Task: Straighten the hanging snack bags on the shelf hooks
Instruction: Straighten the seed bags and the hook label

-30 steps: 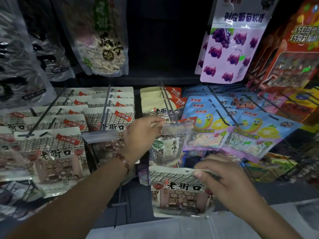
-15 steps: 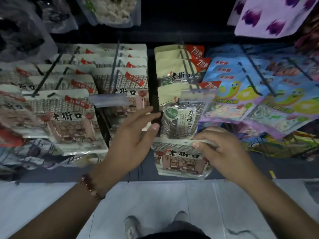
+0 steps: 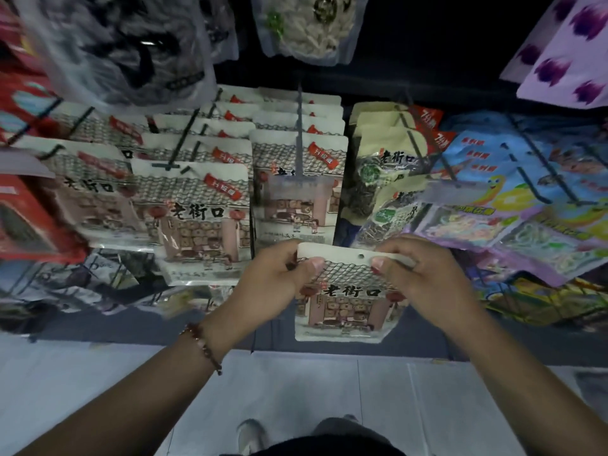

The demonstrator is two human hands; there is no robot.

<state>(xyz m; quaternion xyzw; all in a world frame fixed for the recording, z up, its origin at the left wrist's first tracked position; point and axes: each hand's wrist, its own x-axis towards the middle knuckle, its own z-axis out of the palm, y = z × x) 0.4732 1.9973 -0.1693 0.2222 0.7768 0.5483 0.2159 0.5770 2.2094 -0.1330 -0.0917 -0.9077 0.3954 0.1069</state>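
A white snack bag [image 3: 342, 304] printed with an old house front and black characters hangs free in front of the shelf, off any hook. My left hand [image 3: 276, 278] pinches its top left corner and my right hand [image 3: 418, 278] pinches its top right edge. The bag's hang hole shows between my thumbs. Just above it a hook [image 3: 298, 143] with a clear price tag carries a row of matching bags [image 3: 296, 205]. More matching bags [image 3: 194, 209] hang on hooks to the left.
Sunflower seed bags [image 3: 378, 179] hang right of the centre hook, blue and purple candy bags [image 3: 513, 212] further right. Dark and pale bags hang from the upper row. Red packs sit at far left. Pale floor tiles and my shoes lie below.
My left hand left the seed bag's hook tag and came down to grip the loose bag's top left corner. The view tilted downward, showing floor and shoes.
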